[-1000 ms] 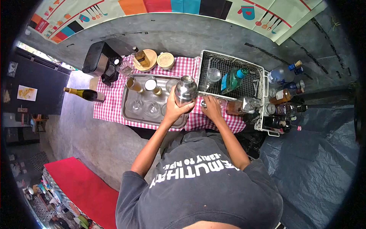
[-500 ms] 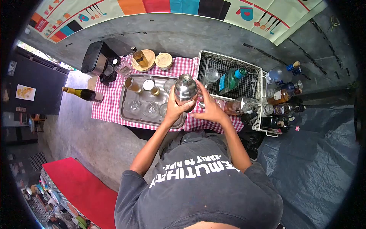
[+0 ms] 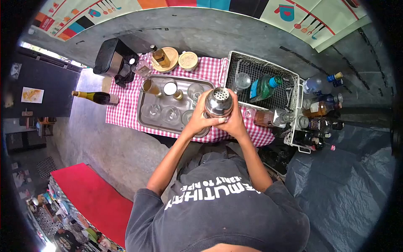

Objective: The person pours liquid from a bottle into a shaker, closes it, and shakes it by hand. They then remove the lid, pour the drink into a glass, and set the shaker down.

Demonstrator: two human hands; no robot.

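A steel cocktail shaker [image 3: 219, 105] is between my two hands, its perforated strainer top facing up towards me. My left hand [image 3: 198, 122] wraps round its left side, with the thumb across the front. My right hand [image 3: 236, 122] closes on the right side, the two thumbs meeting low on the shaker. The palms and thumbs hide its lower part. Left of it, on a grey metal tray [image 3: 142, 113], stand two glasses of amber drink, one with a pale top [image 3: 170, 89], and several upturned or clear glasses [image 3: 171, 114].
A white wire crate [image 3: 299, 101] at right holds a green bottle [image 3: 265, 87] and a clear glass [image 3: 242, 81]. Several liquor bottles [image 3: 317, 109] line its right side. A black coffee machine [image 3: 110, 61] and a wine bottle [image 3: 94, 97] are at left. Checked cloth [image 3: 121, 111] covers the table.
My right hand, loosely spread beside the shaker before, has closed round it. The shaker tilts more towards me, showing the strainer holes. The camera view has shifted a little.
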